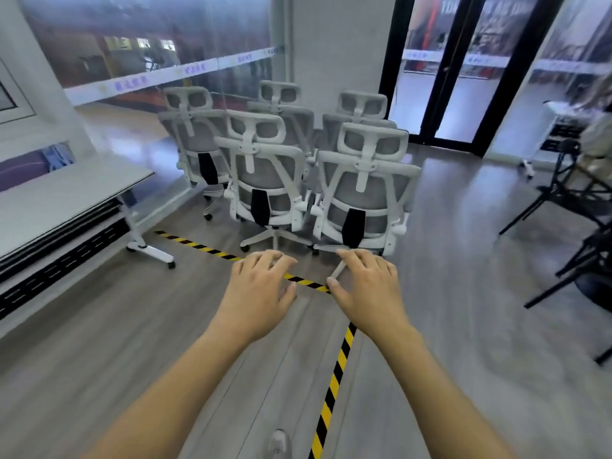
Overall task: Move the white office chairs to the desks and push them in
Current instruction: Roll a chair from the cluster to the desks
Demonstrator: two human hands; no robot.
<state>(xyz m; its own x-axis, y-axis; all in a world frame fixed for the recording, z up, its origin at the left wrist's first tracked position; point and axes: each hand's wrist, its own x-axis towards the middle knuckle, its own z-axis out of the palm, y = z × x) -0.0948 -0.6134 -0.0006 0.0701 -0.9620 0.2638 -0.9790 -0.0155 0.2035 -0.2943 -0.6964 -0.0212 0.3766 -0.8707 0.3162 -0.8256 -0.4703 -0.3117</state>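
Observation:
Several white office chairs with grey mesh backs stand bunched together ahead of me, their backs toward me. The nearest two are the chair on the right (362, 190) and the chair on the left (265, 173). A white desk (49, 197) on castor legs runs along the left wall. My left hand (261, 289) and my right hand (366, 288) reach forward side by side, palms down, fingers relaxed, holding nothing. Both hands are short of the chairs and touch none of them.
Yellow-and-black tape (331, 389) crosses the grey wood floor under my arms. Black folding chairs (569, 200) and a seated person (599, 127) are at the right edge. Black-framed glass doors (453, 67) stand behind the chairs.

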